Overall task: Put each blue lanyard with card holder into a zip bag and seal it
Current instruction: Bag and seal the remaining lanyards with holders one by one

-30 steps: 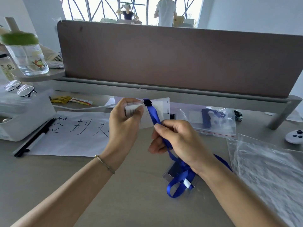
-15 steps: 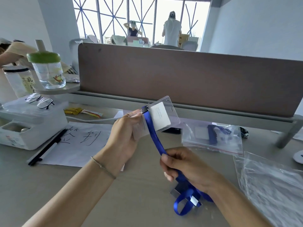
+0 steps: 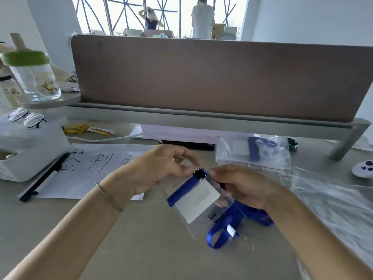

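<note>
Hands met over a grey desk point(image 3: 141, 249), seen from a head-worn camera looking forward and down. The left hand point(image 3: 161, 168) reached in from the lower left, a thin bracelet at its wrist, its fingers curled toward the small black clip point(image 3: 199, 175) at the top of a clear plastic card holder point(image 3: 201, 201); whether the fingertips actually pinched the clip could not be told. The right hand point(image 3: 248, 186) came from the lower right and gripped the holder's upper right edge, fingers curled round it. The holder tilted diagonally between both hands, a white card showing inside it. A blue fabric lanyard point(image 3: 238, 221) ran along the holder's left edge from the clip, passed under the right hand and lay in loose loops on the desk just below it, with a small white tag on one loop.

Beyond the right hand, a clear zip bag with a red seal line point(image 3: 252, 156) lay flat on the desk, already holding another blue lanyard and card. A stack of empty clear plastic bags point(image 3: 333, 205) lay at the far right. To the left sat a white sheet with black handwritten characters point(image 3: 90, 164) and a black pen point(image 3: 44, 176) along its edge. A brown partition panel point(image 3: 212, 77) stood upright across the back of the desk.
</note>
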